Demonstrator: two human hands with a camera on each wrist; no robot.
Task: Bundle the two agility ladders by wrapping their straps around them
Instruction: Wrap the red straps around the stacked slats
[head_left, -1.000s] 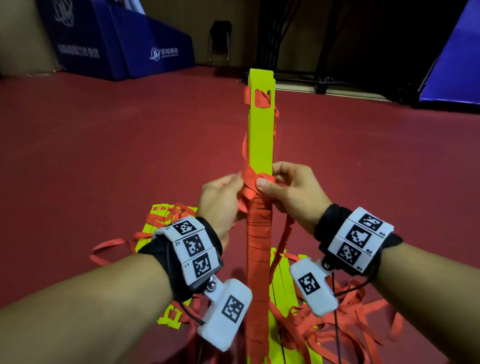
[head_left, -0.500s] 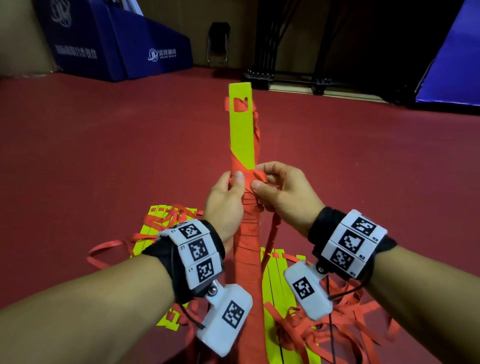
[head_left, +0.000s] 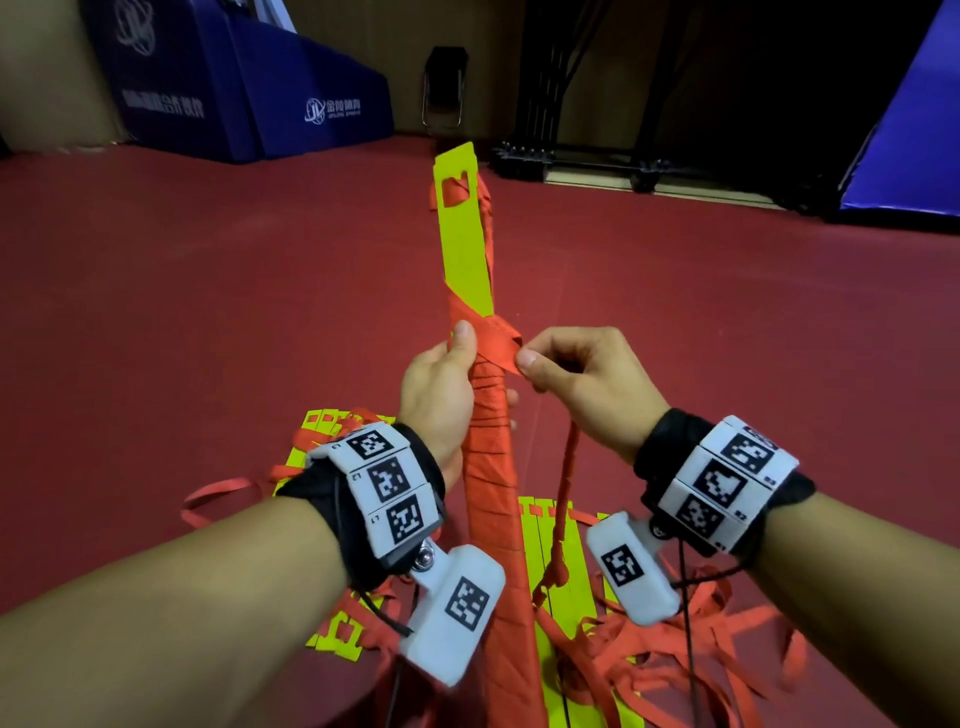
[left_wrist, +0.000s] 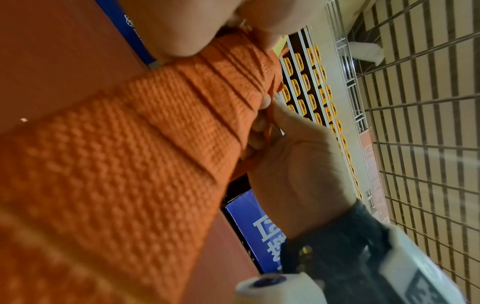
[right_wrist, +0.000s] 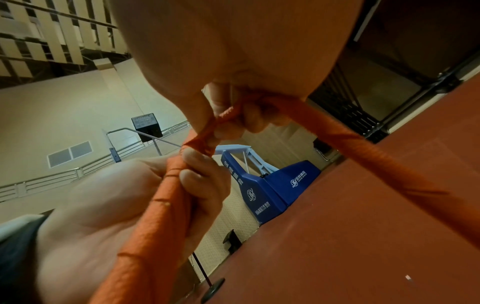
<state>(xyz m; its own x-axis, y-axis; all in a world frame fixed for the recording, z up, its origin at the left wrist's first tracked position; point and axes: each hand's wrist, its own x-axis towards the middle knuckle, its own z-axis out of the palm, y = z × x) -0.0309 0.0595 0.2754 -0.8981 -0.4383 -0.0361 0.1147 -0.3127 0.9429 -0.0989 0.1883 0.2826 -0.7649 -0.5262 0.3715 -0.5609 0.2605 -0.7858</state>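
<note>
A stack of yellow-green ladder rungs (head_left: 464, 244) stands upright before me, its lower length bound in red strap windings (head_left: 493, 483). My left hand (head_left: 441, 387) grips the wrapped bundle (left_wrist: 145, 144), thumb pressed on the topmost turn. To its right, my right hand (head_left: 576, 379) pinches the red strap (head_left: 506, 353) where it comes off the bundle; the strap's loose tail (head_left: 566, 499) hangs below that hand. In the right wrist view the strap (right_wrist: 221, 119) runs between the fingers. A second ladder (head_left: 558, 571) lies loose on the floor, yellow rungs amid tangled red straps.
Red sports floor (head_left: 208, 312) spreads all round. More yellow rungs and strap loops (head_left: 311, 457) lie at the lower left. Blue padded bases (head_left: 291, 98) stand at the far left, a blue mat (head_left: 919, 130) at the far right, a dark metal frame (head_left: 597, 161) behind.
The bundle's top has tilted to the left. My right hand has drawn the strap out to the right of the bundle, while my left thumb now presses the top turn.
</note>
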